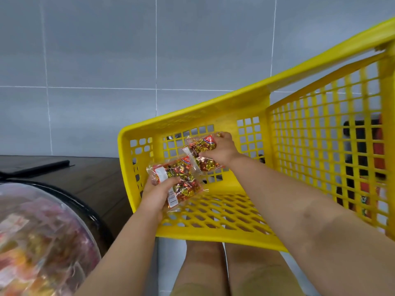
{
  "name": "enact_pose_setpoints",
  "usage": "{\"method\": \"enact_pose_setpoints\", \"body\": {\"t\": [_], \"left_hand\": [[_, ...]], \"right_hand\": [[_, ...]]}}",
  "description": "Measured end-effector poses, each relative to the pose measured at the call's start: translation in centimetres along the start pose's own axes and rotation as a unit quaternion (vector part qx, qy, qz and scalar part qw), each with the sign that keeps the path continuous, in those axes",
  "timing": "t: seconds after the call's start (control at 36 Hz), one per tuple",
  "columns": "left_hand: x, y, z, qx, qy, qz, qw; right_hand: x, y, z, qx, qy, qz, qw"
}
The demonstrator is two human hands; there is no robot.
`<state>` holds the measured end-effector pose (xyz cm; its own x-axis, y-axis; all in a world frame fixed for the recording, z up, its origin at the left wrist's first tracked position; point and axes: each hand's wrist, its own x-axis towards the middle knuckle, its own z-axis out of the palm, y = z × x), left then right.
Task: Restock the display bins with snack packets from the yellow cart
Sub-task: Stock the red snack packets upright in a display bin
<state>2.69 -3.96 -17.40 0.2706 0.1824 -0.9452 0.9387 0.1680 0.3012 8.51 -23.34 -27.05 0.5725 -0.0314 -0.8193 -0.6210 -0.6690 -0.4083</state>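
Packets fill both hands inside the yellow cart (192, 113). The right hand (222, 148) grips one snack packet (203, 153), its long axis running away from the person and its red-logo end toward the far wall. The left hand (159, 193) clasps a nearer packet (181, 180), angled much alike, above the cart floor.

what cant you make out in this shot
- display bin, head view: contents blurred, cut off by the left and bottom edges.
- packet in the left hand: print too small to read.
- right hand: whether it grips one packet or two; they overlap under the fingers.
- dark and red shapes behind the yellow cart: screened by its mesh wall.
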Motion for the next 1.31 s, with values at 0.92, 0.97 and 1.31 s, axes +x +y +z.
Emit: {"method": "enact_pose_setpoints", "body": {"t": [0.92, 0.97, 1.31], "left_hand": [[-26.6, -4.4, -16.8, -0.299, 0.050, 0.201, 0.931], [-28.5, -5.6, -20.0, -0.324, 0.077, 0.210, 0.919], [-39.1, -16.3, -41.6, -0.443, 0.227, 0.291, 0.817]], "right_hand": [[-29.3, -16.9, -2.5, 0.163, -0.095, -0.238, 0.953], [-31.4, -19.5, 0.1, 0.145, -0.120, -0.271, 0.944], [-45.2, -33.3, 21.3, -0.023, -0.244, -0.431, 0.869]]}}
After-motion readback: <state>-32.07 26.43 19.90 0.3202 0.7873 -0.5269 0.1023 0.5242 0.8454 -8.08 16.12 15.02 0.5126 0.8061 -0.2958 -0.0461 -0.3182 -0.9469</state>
